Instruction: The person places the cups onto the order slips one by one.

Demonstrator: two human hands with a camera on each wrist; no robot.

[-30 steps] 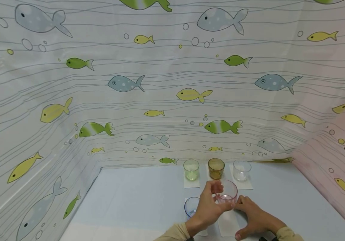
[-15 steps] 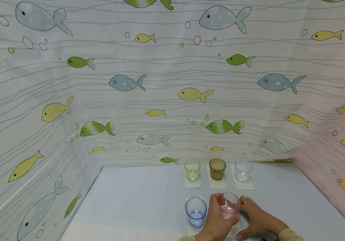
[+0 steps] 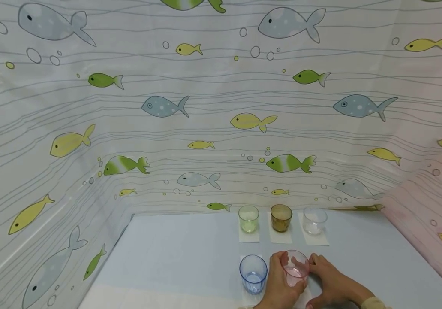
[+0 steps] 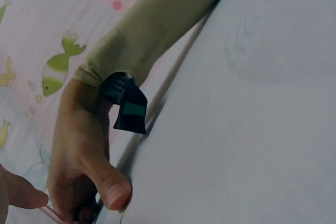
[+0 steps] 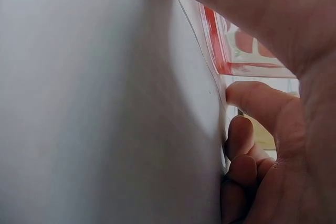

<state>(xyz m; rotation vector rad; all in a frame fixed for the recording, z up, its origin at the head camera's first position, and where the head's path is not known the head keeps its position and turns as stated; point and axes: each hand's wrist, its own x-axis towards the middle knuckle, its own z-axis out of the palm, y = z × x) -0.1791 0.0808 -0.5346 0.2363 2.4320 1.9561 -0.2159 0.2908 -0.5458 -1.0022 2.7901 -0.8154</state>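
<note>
My left hand (image 3: 281, 283) grips a pink-tinted clear glass (image 3: 295, 269), fingers around its left side and thumb at its front. The glass stands upright over a white paper strip (image 3: 303, 299). Just to the right, my right hand (image 3: 332, 281) rests on the table with thumb and index finger spread apart. In the right wrist view its index finger (image 5: 252, 98) touches down at the paper's edge, close to the pink glass's base (image 5: 247, 70), and the other fingers are loosely bent. The left wrist view shows my right hand (image 4: 86, 166) and a bit of my left thumb (image 4: 23, 192).
A blue glass (image 3: 253, 274) stands close to the left of my left hand. Behind, a green glass (image 3: 248, 219), an amber glass (image 3: 281, 219) and a clear glass (image 3: 315, 221) stand in a row on white paper strips. A fish-patterned curtain (image 3: 205, 128) surrounds the pale table (image 3: 174, 253).
My left hand has brought the pink glass down and toward me onto the paper strip, uncovering the blue glass. My right hand has stayed nearly in place.
</note>
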